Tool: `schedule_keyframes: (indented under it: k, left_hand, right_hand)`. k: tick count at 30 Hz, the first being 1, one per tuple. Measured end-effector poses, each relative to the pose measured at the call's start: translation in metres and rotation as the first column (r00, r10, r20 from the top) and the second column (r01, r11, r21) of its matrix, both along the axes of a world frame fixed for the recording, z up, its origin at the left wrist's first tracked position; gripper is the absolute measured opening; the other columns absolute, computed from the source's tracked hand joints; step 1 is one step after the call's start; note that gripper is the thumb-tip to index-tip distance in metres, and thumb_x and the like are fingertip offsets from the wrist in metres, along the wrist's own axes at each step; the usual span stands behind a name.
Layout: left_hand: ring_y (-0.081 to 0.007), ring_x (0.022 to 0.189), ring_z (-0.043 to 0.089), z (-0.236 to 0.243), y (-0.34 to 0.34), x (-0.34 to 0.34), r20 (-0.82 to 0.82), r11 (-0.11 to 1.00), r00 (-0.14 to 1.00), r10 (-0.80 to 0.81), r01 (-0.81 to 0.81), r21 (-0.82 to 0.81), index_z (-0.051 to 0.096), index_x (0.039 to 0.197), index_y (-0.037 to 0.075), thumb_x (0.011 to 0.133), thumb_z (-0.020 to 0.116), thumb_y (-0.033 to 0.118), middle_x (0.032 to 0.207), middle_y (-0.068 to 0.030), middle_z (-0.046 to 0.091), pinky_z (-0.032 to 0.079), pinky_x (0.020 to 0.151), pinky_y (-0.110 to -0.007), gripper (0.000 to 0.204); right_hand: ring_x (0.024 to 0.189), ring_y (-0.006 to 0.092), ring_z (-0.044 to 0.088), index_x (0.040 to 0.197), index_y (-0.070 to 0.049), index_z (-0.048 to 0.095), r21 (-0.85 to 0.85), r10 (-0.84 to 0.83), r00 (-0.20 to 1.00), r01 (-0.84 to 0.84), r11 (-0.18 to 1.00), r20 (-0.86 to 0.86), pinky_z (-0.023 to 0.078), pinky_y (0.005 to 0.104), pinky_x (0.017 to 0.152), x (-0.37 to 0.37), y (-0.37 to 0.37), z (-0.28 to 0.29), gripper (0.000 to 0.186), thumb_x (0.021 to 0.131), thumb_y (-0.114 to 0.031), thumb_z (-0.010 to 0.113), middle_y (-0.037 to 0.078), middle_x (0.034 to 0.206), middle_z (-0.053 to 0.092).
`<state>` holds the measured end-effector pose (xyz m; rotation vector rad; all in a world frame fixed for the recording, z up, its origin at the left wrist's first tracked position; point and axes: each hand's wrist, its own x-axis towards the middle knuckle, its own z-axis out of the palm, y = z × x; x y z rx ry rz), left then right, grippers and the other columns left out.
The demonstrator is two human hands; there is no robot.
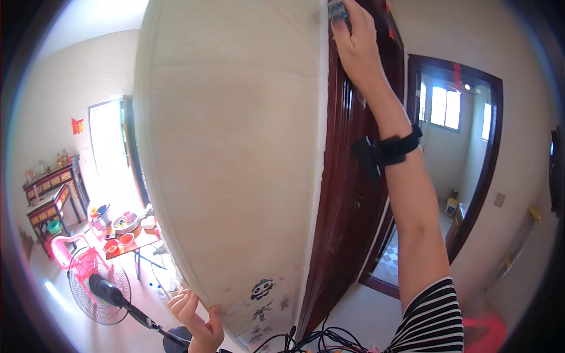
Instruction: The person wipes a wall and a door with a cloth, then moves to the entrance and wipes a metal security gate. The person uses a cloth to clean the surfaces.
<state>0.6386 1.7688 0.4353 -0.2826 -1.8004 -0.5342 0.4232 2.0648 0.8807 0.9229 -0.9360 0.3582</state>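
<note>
My right hand [358, 45] is raised at the top of the frame, gripping a mottled blue-grey pad [338, 12], perhaps a sponge or cloth, against the upper edge of the dark red wooden door frame [338, 106]. A black strap with a small device [391, 150] circles that forearm. Low on the left, my left hand [197, 320] has loosely bent fingers, apart and holding nothing, beside the corner of the cream wall panel [235, 147]. Dark panda and leaf decals [262, 289] show near the panel's bottom.
A standing fan [106, 287], pink chair [62, 250] and table with bowls [141, 242] are at left, before a bright doorway [106, 153] and dark cabinet [47, 176]. An open doorway [497, 112] leads to a tiled room at right. Black cables [332, 335] lie along the bottom edge.
</note>
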Motion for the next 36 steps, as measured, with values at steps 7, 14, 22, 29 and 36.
schedule_keyframes:
  k: [7, 14, 22, 29, 36]
  left_hand:
    - [-0.0276, 0.112, 0.045, 0.002, 0.019, 0.008, 0.038, 0.986, 0.994, 0.098, -0.102, 0.13, 0.046, 0.134, -0.004, 0.098, 0.061, 0.015, 0.12, -0.0152, 0.05, 0.036, 0.101, -0.043, 0.043]
    - [-0.0315, 0.114, 0.048, 0.01, 0.054, 0.014, 0.046, 0.924, 0.952, 0.303, -0.306, 0.23, 0.049, 0.132, -0.005, 0.099, 0.06, 0.014, 0.128, -0.02, 0.051, 0.038, 0.1, -0.044, 0.04]
    - [-0.0342, 0.118, 0.049, 0.019, 0.149, 0.011, -0.025, 0.775, 0.788, 0.616, -0.6, 0.199, 0.054, 0.125, -0.003, 0.093, 0.059, 0.0, 0.128, -0.0213, 0.052, 0.037, 0.104, -0.043, 0.033]
    - [-0.0325, 0.106, 0.055, 0.016, 0.223, -0.011, 0.059, 0.816, 0.852, 0.521, -0.517, 0.257, 0.061, 0.112, 0.002, 0.082, 0.064, -0.007, 0.114, -0.0153, 0.064, 0.041, 0.095, -0.04, 0.031]
    - [-0.0295, 0.103, 0.058, 0.032, 0.277, -0.012, 0.201, 0.812, 0.822, 0.532, -0.563, 0.155, 0.062, 0.113, 0.001, 0.085, 0.061, -0.008, 0.11, -0.0143, 0.061, 0.047, 0.092, -0.038, 0.03]
  right_hand:
    - [0.124, 0.0333, 0.044, 0.112, -0.018, 0.071, 0.064, -0.18, 0.982, 0.176, 0.982, 0.055, 0.034, 0.0493, 0.103, 0.011, 0.003, -0.043, 0.022, 0.091, -0.023, 0.065, 0.007, 0.135, 0.056]
    - [0.125, 0.0353, 0.045, 0.116, -0.016, 0.069, 0.251, -0.011, 0.997, -0.008, 0.968, 0.077, 0.035, 0.0464, 0.106, 0.002, 0.026, -0.08, 0.027, 0.09, -0.01, 0.066, 0.011, 0.134, 0.055]
    - [0.101, 0.043, 0.064, 0.116, 0.0, 0.062, -0.055, 0.446, 0.894, -0.443, 0.895, 0.05, 0.051, 0.0458, 0.089, -0.05, 0.012, 0.081, 0.021, 0.099, -0.008, 0.053, 0.022, 0.102, 0.069]
    - [0.121, 0.0423, 0.055, 0.122, -0.001, 0.059, 0.045, 0.538, 0.82, -0.541, 0.84, -0.193, 0.043, 0.0483, 0.102, -0.062, 0.005, 0.001, 0.03, 0.092, -0.003, 0.061, 0.022, 0.128, 0.06]
    - [0.142, 0.03, 0.043, 0.132, -0.02, 0.064, 0.346, 0.392, 0.879, -0.47, 0.812, 0.272, 0.015, 0.0603, 0.12, -0.063, 0.038, -0.236, 0.053, 0.08, -0.018, 0.076, 0.007, 0.148, 0.052]
